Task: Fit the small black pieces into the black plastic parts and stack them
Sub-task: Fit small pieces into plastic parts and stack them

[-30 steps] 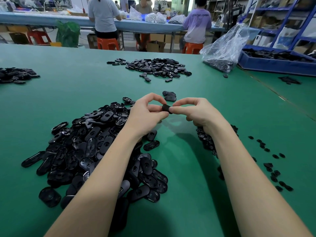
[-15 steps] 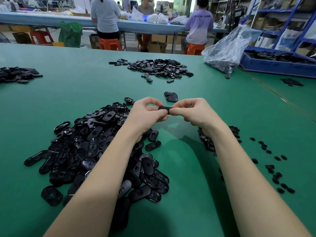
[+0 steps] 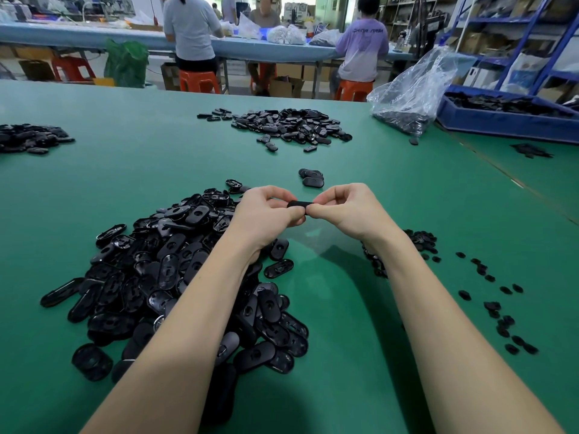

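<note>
Both hands are meeting above the green table [image 3: 360, 355], the left hand [image 3: 266, 219] and right hand [image 3: 347, 211] each pinching an end of one black plastic part [image 3: 297, 204], perhaps with a small piece hidden inside, between the big pile [image 3: 175, 277] and the scattered small pieces [image 3: 488, 296].

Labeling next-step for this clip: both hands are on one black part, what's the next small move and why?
Probably a final squeeze to seat the small piece, then set the part on the small stack just beyond the hands. The left hand and right hand both pinch one black plastic part above the green table; whether the piece is fully seated can't be seen.
</note>
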